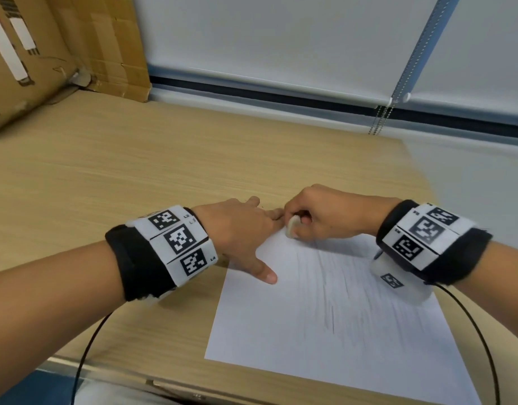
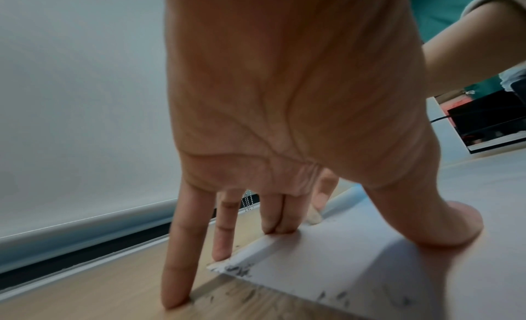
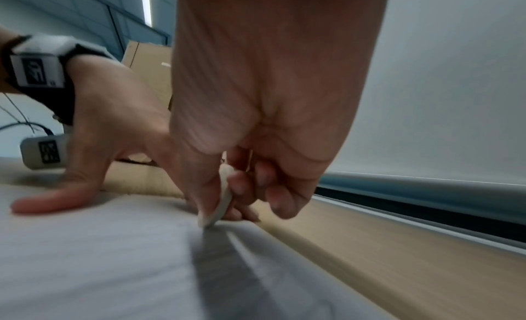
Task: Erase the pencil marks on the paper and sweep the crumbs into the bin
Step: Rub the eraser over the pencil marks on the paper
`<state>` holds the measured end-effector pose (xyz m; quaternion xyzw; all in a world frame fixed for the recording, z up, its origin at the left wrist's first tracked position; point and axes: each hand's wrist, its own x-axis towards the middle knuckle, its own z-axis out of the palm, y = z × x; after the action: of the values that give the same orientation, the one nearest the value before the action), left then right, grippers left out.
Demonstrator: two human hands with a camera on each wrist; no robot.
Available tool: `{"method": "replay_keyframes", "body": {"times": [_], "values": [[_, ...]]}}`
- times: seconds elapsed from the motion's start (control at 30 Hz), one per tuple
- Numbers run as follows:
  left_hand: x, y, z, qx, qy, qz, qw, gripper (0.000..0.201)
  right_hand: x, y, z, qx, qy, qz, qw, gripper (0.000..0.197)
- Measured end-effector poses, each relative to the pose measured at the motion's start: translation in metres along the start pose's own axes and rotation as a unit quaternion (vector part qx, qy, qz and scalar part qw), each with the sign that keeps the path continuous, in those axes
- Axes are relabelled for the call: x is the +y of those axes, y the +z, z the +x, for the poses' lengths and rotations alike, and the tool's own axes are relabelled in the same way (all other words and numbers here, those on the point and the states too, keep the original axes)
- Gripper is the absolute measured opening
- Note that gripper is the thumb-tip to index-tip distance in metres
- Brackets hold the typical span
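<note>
Two hands at paper's [image 1: 325,311] far left corner: your left hand [image 1: 240,229] spread, pinning it. Your right hand [image 1: 325,214] pinches eraser [image 1: 292,226], touching left fingertips [image 2: 277,229]; faint pencil marks [image 1: 330,290] lie nearer you.

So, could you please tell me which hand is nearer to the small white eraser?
Right. The right hand pinches the small white eraser; the left hand presses the white paper sheet just beside it.

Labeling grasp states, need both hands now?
Left hand: open, straight fingers pressing the paper flat.
Right hand: holding the eraser against the paper.
</note>
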<state>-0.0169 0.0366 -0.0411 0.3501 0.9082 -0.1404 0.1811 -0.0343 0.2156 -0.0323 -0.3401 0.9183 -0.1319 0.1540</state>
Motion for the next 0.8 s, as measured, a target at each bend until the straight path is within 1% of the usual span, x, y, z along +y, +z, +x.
{"method": "replay_keyframes", "body": {"times": [0.07,0.1,0.2,0.23,0.27,0.37,0.4,0.5,0.53,0.67,0.73,0.8], "values": [[-0.0005,0.0009,0.0005,-0.005,-0.001,0.004,1.0,0.107,-0.0047,-0.0031,-0.0007,-0.045,0.005,-0.006,0.999,0.025],[-0.0002,0.0008,0.0006,-0.007,-0.001,0.006,1.0,0.108,-0.0053,-0.0052,0.0005,-0.051,0.011,-0.016,0.998,0.027],[0.0018,-0.0008,-0.001,-0.012,0.0,0.011,1.0,0.114,-0.0011,-0.0077,0.0056,-0.009,0.03,-0.037,0.999,0.021],[0.0018,-0.001,-0.0013,-0.014,0.0,0.011,1.0,0.116,-0.0002,-0.0069,0.0062,-0.004,0.034,-0.036,0.999,0.021],[0.0018,-0.0014,-0.0021,-0.018,0.0,0.008,1.0,0.117,-0.0002,-0.0059,0.0056,-0.011,0.033,-0.033,0.999,0.02],[0.0018,-0.0007,-0.0031,-0.038,0.001,-0.001,0.999,0.125,-0.0045,-0.006,0.0018,-0.081,0.026,-0.03,0.996,0.018],[0.0021,-0.0004,-0.0034,-0.044,0.002,-0.001,0.999,0.128,-0.0043,-0.0078,0.0024,-0.084,0.028,-0.034,0.995,0.018],[0.0021,0.0002,-0.0035,-0.059,-0.003,-0.009,0.998,0.135,0.0006,-0.0105,0.0053,-0.035,0.044,-0.044,0.997,0.015],[0.002,0.0004,-0.0034,-0.059,-0.004,-0.012,0.998,0.136,0.0005,-0.0098,0.0048,-0.033,0.045,-0.043,0.998,0.015],[0.0033,-0.0006,-0.0036,-0.06,-0.004,-0.022,0.998,0.136,-0.006,-0.005,0.0,-0.096,0.014,-0.037,0.995,0.019],[0.0044,-0.002,-0.0034,-0.062,-0.006,-0.014,0.998,0.137,-0.0034,-0.008,0.0019,-0.069,0.026,-0.035,0.997,0.022],[0.0048,-0.0027,-0.0031,-0.063,-0.008,-0.005,0.998,0.137,-0.0011,-0.0076,0.0023,-0.037,0.035,-0.02,0.998,0.02]]}}
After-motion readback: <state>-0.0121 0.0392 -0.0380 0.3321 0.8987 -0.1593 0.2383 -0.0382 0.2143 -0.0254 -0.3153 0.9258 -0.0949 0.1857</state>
